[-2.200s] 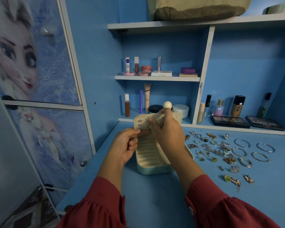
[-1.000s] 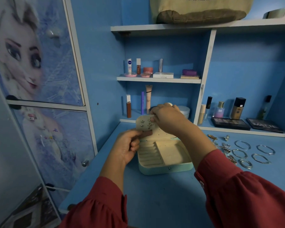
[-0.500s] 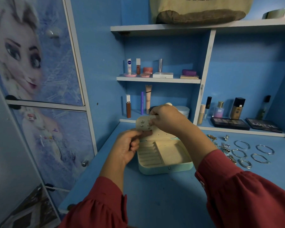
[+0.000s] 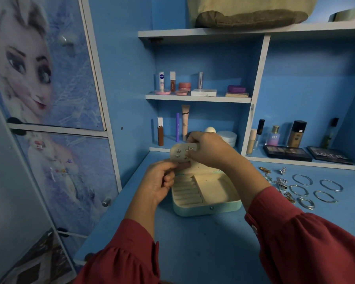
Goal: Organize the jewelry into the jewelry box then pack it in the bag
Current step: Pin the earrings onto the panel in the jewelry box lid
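The jewelry box (image 4: 205,193) sits open on the blue counter (image 4: 193,242), and everything else here is easiest placed relative to it. Just behind its ring-slot side, a cream earring panel (image 4: 181,153) stands up from the box, already carrying several small studs. The left hand (image 4: 159,184) pinches the panel's lower edge, fingers curled tight on it, apparently to hold the flap steady and upright so it does not fold away under pressure. The right hand (image 4: 208,149) reaches across the back of the box to the panel's top right corner, its fingers closed narrow on the card beside a stud; whether they hold an earring of their own I cannot tell, since the fingertips hide that spot. My reading is that an earring is being seated into the panel, which calls for one hand bracing while the other pushes.

To the right of the box, partly hidden behind the right forearm, the loose jewelry waits on the counter: a cluster of rings and earrings (image 4: 281,182) close by, and six silver bangles (image 4: 314,190) farther out, laid apart in rows so each can be picked singly. The box's open compartment beside the ring slots shows nothing in it. Well above and behind the box, the beige bag (image 4: 252,9) rests on the top shelf (image 4: 193,33), untouched, so packing looks a long way off.
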{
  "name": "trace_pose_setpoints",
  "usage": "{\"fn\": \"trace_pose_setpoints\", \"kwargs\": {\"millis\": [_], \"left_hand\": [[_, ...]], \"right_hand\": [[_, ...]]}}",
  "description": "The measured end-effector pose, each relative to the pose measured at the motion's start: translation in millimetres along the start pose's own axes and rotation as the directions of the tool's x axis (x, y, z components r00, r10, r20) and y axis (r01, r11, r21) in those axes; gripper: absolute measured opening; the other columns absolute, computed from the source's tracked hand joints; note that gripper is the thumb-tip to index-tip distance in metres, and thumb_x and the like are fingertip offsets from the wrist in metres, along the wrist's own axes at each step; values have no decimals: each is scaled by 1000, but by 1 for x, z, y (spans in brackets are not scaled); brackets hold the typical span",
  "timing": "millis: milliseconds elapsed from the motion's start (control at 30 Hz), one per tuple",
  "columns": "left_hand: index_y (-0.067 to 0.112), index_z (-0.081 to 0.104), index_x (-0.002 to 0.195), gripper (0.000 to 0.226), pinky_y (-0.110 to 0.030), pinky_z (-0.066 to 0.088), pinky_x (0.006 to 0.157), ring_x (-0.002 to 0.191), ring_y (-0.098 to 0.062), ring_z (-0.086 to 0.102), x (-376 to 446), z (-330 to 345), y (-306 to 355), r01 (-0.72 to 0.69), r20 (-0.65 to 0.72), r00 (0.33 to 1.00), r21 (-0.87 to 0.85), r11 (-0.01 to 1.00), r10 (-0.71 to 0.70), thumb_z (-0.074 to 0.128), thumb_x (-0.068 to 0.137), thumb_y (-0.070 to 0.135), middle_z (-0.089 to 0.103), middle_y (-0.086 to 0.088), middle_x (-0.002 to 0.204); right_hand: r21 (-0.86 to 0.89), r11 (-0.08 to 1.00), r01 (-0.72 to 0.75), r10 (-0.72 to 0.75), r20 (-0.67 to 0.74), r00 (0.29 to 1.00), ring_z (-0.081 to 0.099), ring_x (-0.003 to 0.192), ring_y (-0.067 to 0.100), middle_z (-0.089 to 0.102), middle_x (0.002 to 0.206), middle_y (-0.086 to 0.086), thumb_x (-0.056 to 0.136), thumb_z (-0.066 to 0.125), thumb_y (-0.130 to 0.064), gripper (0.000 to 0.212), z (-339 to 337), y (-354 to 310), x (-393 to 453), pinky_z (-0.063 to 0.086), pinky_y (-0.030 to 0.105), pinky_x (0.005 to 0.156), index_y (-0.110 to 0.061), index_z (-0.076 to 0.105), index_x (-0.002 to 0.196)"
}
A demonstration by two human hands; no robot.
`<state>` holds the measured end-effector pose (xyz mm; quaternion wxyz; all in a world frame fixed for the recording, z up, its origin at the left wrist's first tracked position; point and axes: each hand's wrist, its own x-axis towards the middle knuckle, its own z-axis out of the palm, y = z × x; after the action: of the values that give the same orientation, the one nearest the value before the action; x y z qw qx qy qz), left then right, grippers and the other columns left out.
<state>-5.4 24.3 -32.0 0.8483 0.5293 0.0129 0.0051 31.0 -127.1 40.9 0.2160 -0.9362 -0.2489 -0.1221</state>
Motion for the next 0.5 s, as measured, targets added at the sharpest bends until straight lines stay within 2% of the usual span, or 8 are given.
{"fn": "trace_pose_setpoints", "kwargs": {"millis": [133,300,400,500], "left_hand": [[-2,62,96,16,-13,22,30,32,-3,29,1,-1,-1,-1,6,1000,3,1000,1,47,90,0,71,-20,92],[-3,61,100,16,-13,22,31,33,-3,30,2,-2,-1,-4,1,1000,19,1000,4,49,90,1,61,-26,102],[-1,61,92,14,-13,21,30,32,-4,28,0,0,0,-1,1,1000,2,1000,1,47,90,0,71,-19,89],[1,61,87,14,-13,20,30,32,-3,28,-2,2,1,1,1,1000,-1,1000,-1,47,90,-1,73,-16,83]], "right_hand": [[-35,999,13,-14,-23,1000,46,82,17,53,84,-7,81,65,-22,21,2,1,-2,37,26,65,-30,49,91],[-45,999,14,-16,-30,999,46,84,18,54,86,-8,81,65,-22,22,2,-1,-1,40,28,67,-32,47,92],[-49,998,24,-24,2,1000,49,84,17,58,91,-7,82,65,-23,24,0,-2,-1,39,28,67,-30,47,95],[-48,998,42,-42,10,999,50,82,16,58,90,-8,83,65,-23,25,-2,-3,-1,38,28,67,-28,46,97]]}}
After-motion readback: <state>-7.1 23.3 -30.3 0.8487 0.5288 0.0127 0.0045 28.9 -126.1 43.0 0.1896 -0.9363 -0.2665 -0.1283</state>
